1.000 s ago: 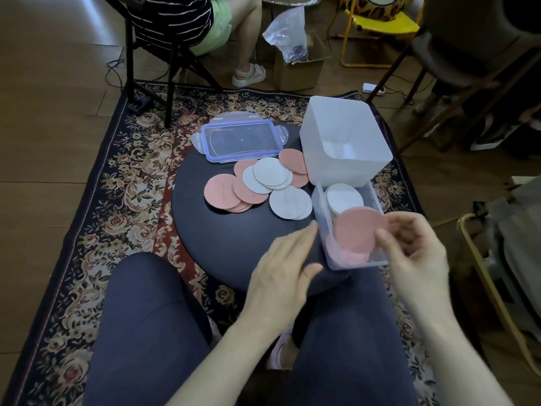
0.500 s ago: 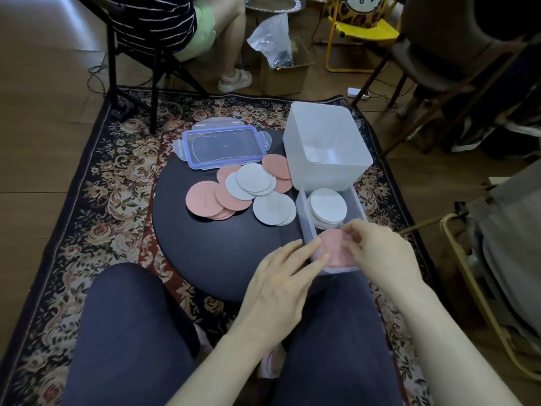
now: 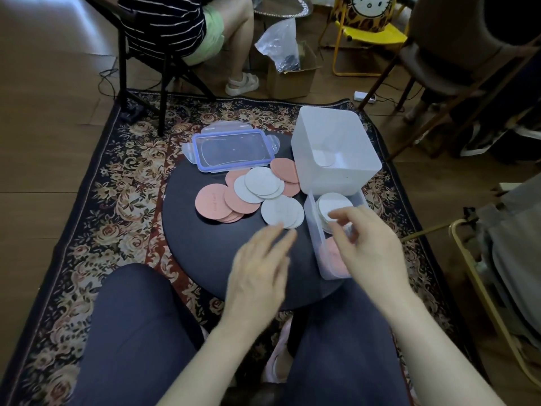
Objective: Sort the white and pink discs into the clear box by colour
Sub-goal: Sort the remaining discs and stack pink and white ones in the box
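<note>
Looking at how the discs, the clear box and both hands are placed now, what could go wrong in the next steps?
1. The clear box stands at the edge of the round table, so a push from the right hand above it might tip it off.
2. The loose white discs and pink discs overlap in mixed piles; the left hand, reaching with straight fingers, may lift two at once or the wrong colour.

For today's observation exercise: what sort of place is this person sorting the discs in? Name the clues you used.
Probably a room in a home, used informally. A patterned floral rug lies on the wooden floor, a low round dark table stands on it, and a yellow child's chair and an open cardboard box stand behind.
</note>
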`<action>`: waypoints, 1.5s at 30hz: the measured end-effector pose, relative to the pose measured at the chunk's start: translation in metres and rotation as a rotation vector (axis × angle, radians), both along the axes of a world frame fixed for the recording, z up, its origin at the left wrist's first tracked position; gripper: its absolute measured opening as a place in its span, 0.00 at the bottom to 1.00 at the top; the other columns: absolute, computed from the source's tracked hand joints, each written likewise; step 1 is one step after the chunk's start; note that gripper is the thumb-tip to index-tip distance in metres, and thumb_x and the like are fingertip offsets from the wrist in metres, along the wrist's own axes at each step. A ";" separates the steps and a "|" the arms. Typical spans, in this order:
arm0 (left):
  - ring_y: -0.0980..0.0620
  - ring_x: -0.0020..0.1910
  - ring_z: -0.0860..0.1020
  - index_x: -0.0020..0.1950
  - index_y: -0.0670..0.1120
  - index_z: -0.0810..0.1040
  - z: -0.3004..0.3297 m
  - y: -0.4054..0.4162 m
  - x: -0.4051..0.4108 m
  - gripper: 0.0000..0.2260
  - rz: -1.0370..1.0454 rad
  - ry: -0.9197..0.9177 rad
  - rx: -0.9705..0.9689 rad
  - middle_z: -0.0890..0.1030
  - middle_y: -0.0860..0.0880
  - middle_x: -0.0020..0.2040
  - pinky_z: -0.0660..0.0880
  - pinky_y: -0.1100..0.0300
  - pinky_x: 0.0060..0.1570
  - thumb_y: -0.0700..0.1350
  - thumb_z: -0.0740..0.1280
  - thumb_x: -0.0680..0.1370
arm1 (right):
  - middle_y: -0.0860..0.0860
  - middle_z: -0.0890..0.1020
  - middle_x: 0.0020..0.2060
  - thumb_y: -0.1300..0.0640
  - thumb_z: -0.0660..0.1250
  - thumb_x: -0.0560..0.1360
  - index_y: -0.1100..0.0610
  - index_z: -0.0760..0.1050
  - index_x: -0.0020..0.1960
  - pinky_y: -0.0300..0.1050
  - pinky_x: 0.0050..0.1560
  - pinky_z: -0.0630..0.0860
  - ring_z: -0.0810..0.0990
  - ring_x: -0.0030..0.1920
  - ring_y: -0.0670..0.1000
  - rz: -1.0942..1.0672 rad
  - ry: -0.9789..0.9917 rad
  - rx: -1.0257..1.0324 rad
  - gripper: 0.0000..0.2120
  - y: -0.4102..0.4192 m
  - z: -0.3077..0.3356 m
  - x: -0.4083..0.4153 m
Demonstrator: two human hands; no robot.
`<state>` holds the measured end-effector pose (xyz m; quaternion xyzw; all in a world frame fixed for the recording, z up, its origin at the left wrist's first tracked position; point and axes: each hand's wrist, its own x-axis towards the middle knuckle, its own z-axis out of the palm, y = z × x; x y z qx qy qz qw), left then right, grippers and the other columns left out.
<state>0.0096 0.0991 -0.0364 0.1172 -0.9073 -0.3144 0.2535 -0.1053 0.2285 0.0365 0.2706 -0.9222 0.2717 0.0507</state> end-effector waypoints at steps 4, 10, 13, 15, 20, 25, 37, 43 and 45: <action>0.46 0.65 0.71 0.69 0.44 0.73 0.001 -0.051 -0.009 0.21 0.333 -0.023 -0.016 0.73 0.44 0.67 0.70 0.48 0.59 0.44 0.64 0.75 | 0.45 0.76 0.51 0.56 0.65 0.76 0.52 0.76 0.56 0.38 0.51 0.70 0.73 0.52 0.45 0.214 -0.114 -0.150 0.09 -0.043 -0.013 0.019; 0.43 0.75 0.58 0.77 0.45 0.58 -0.007 -0.103 -0.032 0.37 0.324 -0.366 -0.077 0.61 0.43 0.76 0.55 0.45 0.72 0.54 0.70 0.74 | 0.52 0.68 0.67 0.54 0.61 0.79 0.57 0.65 0.69 0.44 0.64 0.62 0.63 0.68 0.52 0.238 -0.314 -0.078 0.20 -0.119 -0.037 -0.016; 0.44 0.70 0.66 0.76 0.46 0.62 -0.015 -0.110 -0.033 0.35 0.261 -0.317 -0.087 0.71 0.45 0.69 0.59 0.48 0.70 0.53 0.71 0.73 | 0.58 0.68 0.65 0.53 0.61 0.78 0.63 0.65 0.67 0.49 0.67 0.60 0.63 0.68 0.58 0.150 -0.270 0.044 0.21 -0.144 -0.054 -0.051; 0.45 0.63 0.72 0.74 0.45 0.65 -0.017 -0.109 -0.028 0.33 0.238 -0.236 -0.077 0.74 0.46 0.61 0.66 0.50 0.62 0.50 0.73 0.71 | 0.59 0.68 0.64 0.50 0.60 0.78 0.63 0.66 0.64 0.51 0.68 0.59 0.63 0.67 0.60 0.072 -0.276 0.114 0.21 -0.150 -0.064 -0.065; 0.50 0.66 0.70 0.72 0.44 0.70 -0.027 -0.095 -0.006 0.33 0.123 -0.067 -0.070 0.73 0.48 0.66 0.66 0.57 0.64 0.46 0.76 0.69 | 0.57 0.65 0.70 0.47 0.58 0.78 0.59 0.59 0.72 0.52 0.68 0.57 0.60 0.71 0.58 0.026 -0.230 0.212 0.27 -0.146 -0.073 -0.050; 0.48 0.71 0.68 0.72 0.44 0.68 -0.028 -0.085 0.001 0.34 -0.011 0.009 -0.043 0.71 0.47 0.69 0.63 0.49 0.70 0.59 0.69 0.71 | 0.51 0.73 0.58 0.51 0.60 0.78 0.57 0.71 0.59 0.47 0.63 0.58 0.69 0.60 0.55 0.068 -0.072 0.020 0.13 -0.125 -0.082 -0.004; 0.48 0.78 0.50 0.78 0.45 0.56 -0.029 -0.083 -0.005 0.46 0.139 -0.399 -0.269 0.57 0.46 0.78 0.48 0.40 0.74 0.74 0.52 0.70 | 0.59 0.69 0.65 0.48 0.57 0.78 0.61 0.66 0.67 0.56 0.65 0.63 0.65 0.67 0.61 0.047 -0.189 0.165 0.23 -0.145 -0.072 -0.056; 0.47 0.77 0.56 0.77 0.43 0.60 -0.030 -0.082 -0.007 0.45 0.153 -0.360 -0.278 0.62 0.45 0.76 0.51 0.40 0.74 0.74 0.54 0.70 | 0.59 0.76 0.50 0.44 0.51 0.74 0.62 0.74 0.54 0.54 0.47 0.68 0.73 0.50 0.61 0.061 0.068 0.216 0.24 -0.131 -0.080 -0.017; 0.47 0.76 0.57 0.76 0.43 0.61 -0.030 -0.082 -0.007 0.45 0.161 -0.351 -0.276 0.62 0.44 0.76 0.53 0.40 0.73 0.74 0.56 0.70 | 0.57 0.77 0.48 0.45 0.51 0.74 0.60 0.75 0.52 0.52 0.47 0.67 0.73 0.49 0.60 0.078 0.056 0.146 0.23 -0.131 -0.078 -0.008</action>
